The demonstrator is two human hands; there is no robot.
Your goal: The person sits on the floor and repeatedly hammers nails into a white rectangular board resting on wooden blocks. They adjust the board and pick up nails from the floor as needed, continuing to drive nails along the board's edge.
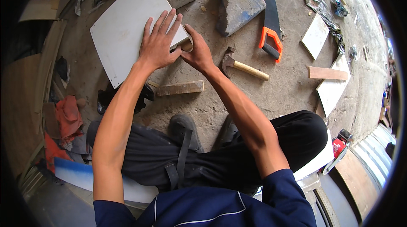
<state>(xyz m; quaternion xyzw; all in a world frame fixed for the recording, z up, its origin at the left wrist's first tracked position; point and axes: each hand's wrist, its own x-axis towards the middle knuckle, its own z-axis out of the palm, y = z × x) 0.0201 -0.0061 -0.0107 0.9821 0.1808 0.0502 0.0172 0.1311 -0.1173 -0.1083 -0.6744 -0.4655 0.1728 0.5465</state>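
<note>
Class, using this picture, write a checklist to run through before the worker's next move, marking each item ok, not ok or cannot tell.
1. Left hand spread on the white board: ok.
2. Right hand at the board's edge: ok.
3. Saw lying apart from both hands: ok.
4. Hammer in hand: not ok; it lies on the floor.
5. Gloves on: not ok; both hands are bare.
6. Board fully supported underneath: cannot tell; its underside is mostly hidden.

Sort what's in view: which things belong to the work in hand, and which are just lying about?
Work: white board (left hand on it, right hand at its edge); probably the hammer and saw, lying nearby.

Apparently just lying about: orange cloth, crumpled plastic.
</note>
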